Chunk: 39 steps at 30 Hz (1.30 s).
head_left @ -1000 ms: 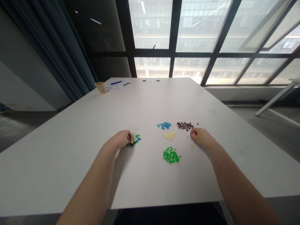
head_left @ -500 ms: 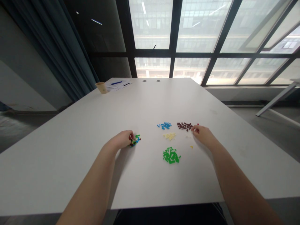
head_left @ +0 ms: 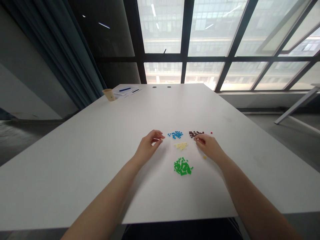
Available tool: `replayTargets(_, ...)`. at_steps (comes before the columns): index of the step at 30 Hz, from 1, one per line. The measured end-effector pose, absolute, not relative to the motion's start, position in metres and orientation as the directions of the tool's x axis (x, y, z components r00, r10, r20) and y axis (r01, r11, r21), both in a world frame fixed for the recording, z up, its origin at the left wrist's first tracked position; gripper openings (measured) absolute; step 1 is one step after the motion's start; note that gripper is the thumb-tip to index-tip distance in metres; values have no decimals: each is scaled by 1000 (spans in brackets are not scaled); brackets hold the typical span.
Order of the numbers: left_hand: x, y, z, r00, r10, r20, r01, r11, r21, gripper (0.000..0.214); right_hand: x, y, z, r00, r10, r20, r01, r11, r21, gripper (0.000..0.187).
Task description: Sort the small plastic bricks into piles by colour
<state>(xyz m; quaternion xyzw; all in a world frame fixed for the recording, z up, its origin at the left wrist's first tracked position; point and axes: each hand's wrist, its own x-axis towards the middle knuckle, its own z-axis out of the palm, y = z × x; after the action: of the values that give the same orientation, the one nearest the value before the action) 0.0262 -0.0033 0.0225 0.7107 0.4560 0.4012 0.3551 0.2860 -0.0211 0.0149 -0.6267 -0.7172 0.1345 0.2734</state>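
Note:
Over the table, my left hand (head_left: 150,142) is curled with thumb and fingertips nearly together, just left of the pile of small blue bricks (head_left: 176,134). A tiny pale spot shows at those fingertips, too small to name. My right hand (head_left: 208,145) pinches at the near edge of the dark brown bricks (head_left: 192,134); what lies between its fingertips cannot be made out. Pale yellow bricks (head_left: 181,146) lie between both hands, with a larger pile of green bricks (head_left: 183,167) nearer me. The mixed-colour bricks are hidden by my left hand and wrist.
A small yellow piece (head_left: 204,157) lies under my right wrist, and a red piece (head_left: 211,133) beyond that hand. At the far left of the white table (head_left: 75,166) stand a paper cup (head_left: 109,95) and papers (head_left: 120,92) with a blue pen (head_left: 124,89).
My left hand has left the mixed-colour bricks and moved right and away from me, towards the blue ones. My right hand has shifted left along the brown bricks' near edge.

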Motion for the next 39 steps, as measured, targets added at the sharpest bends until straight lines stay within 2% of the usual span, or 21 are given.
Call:
replayTargets(3,44,-15,12,315,896,313,270,-401,875,22,275,-25,15,-200,938,284,764,331,-554,21)
replayTargets(7,55,-22,2,367,856,365,245,-468,849,29,264,-30,15,-304,889,344,689,454,-565,20)
replayTargets(12,58,-24,-1,413,832,370,218,-485,847,37,254,-35,16,-349,857,380,640,514,-571,20)
replayTargets(26,60,-24,-1,488,810,325,157,-449,880,38,238,-38,6,-420,791,445,545,612,-573,9)
replayTargets(32,56,-18,-3,442,837,322,267,-465,844,38,236,-33,2,-374,831,412,653,551,-520,11)
replayTargets(39,42,-8,-2,313,870,382,490,-492,719,34,224,-26,-10,-278,910,307,857,379,-348,13)
